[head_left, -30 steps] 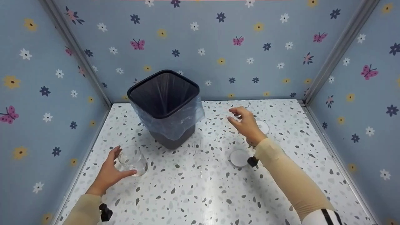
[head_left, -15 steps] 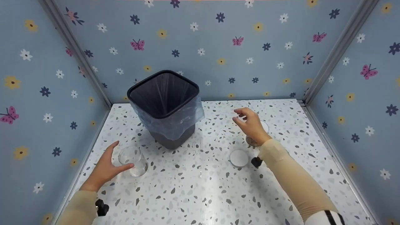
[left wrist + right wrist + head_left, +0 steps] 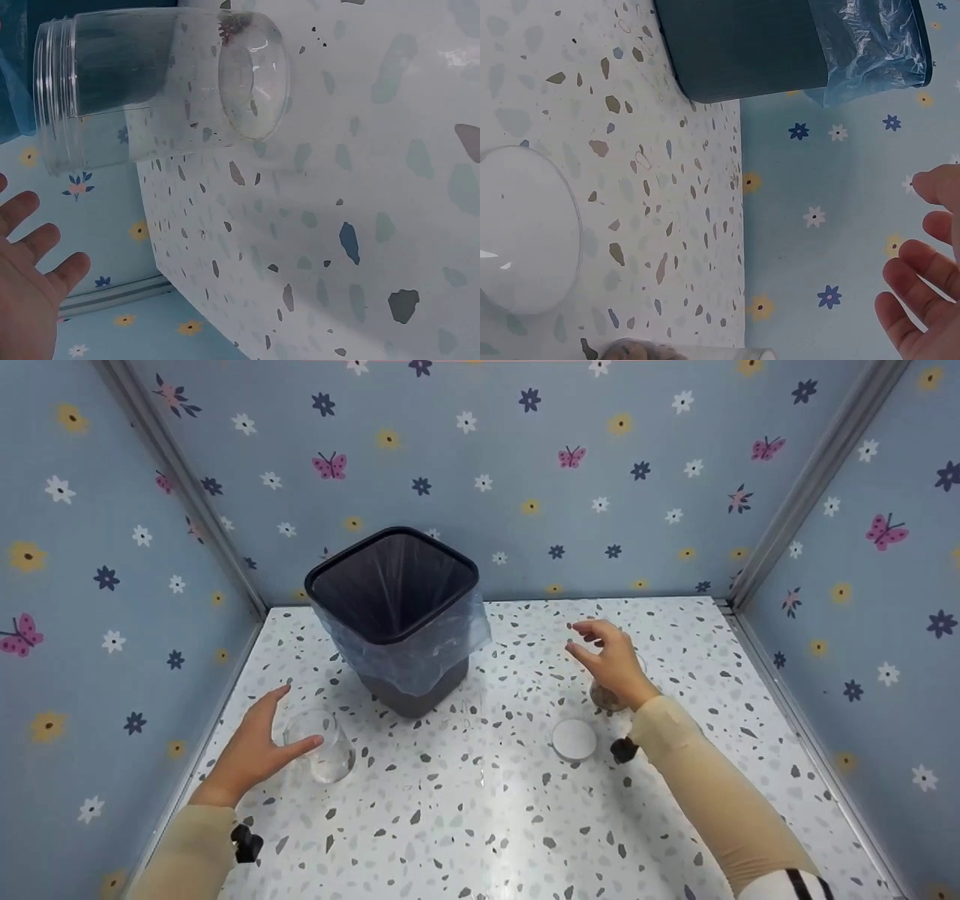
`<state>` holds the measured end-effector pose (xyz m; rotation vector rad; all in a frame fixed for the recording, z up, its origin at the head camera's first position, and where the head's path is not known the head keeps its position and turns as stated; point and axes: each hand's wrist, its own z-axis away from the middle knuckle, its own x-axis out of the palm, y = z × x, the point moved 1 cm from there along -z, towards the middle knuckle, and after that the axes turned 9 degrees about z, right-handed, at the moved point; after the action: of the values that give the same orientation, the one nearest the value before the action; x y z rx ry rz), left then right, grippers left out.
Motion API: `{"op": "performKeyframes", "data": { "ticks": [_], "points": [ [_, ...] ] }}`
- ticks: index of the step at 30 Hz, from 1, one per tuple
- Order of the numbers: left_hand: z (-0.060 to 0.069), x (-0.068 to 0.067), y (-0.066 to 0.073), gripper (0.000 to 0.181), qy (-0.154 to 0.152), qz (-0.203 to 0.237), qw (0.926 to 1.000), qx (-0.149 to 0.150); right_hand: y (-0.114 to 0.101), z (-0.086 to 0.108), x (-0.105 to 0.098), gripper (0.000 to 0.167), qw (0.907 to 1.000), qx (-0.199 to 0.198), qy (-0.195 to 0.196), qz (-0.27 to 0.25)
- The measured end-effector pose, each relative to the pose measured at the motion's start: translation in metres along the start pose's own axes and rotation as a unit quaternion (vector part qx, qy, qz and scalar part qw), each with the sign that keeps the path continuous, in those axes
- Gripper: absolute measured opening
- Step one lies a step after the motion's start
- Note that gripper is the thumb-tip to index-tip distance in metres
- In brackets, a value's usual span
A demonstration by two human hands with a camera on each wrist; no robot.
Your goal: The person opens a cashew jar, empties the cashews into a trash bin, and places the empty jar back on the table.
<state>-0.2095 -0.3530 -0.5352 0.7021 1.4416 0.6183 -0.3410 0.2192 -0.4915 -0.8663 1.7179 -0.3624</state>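
Note:
A clear, lidless jar [image 3: 334,760] stands upright on the table at the left. Beside it is my left hand [image 3: 253,751], thumb and fingers spread wide. In the left wrist view the hand [image 3: 30,277] is apart from the jar [image 3: 150,90], which has a few dark reddish bits near its base. My right hand [image 3: 613,664], fingers loosely bent and holding nothing, is raised over a second jar [image 3: 606,699] and partly hides it. Brown contents show in that jar [image 3: 637,351] at the lower edge of the right wrist view. A round white lid [image 3: 574,739] lies nearby.
A dark square trash bin [image 3: 405,697] with a bluish plastic liner [image 3: 431,660] stands at the back, left of centre. Flower-patterned walls [image 3: 525,472] enclose the speckled table [image 3: 450,825] at the back and both sides.
My left hand has come away from the clear jar, its fingers spreading wider. My right hand has drifted to the right, further over the second jar. Jars, lid and bin have stayed put.

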Motion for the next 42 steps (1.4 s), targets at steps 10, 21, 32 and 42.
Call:
{"op": "performKeyframes", "data": {
  "ticks": [10, 21, 32, 42],
  "points": [
    [-0.006, -0.003, 0.017, 0.104, 0.003, -0.037, 0.9984, 0.042, 0.008, 0.007, -0.007, 0.040, 0.9999, 0.012, 0.009, 0.006],
    [-0.010, 0.000, 0.028, 0.085, 0.039, -0.044, 0.9940, 0.093, 0.019, 0.013, -0.010, 0.038, 0.9989, 0.020, 0.032, 0.027],
    [-0.013, 0.005, 0.044, 0.063, 0.078, -0.062, 0.9823, 0.158, 0.028, 0.021, -0.016, 0.041, 0.9986, 0.041, 0.025, 0.023],
    [-0.016, 0.011, 0.058, 0.055, 0.086, -0.075, 0.9702, 0.214, 0.040, 0.029, -0.020, 0.041, 0.9979, 0.039, 0.049, 0.015]
  ]
}}
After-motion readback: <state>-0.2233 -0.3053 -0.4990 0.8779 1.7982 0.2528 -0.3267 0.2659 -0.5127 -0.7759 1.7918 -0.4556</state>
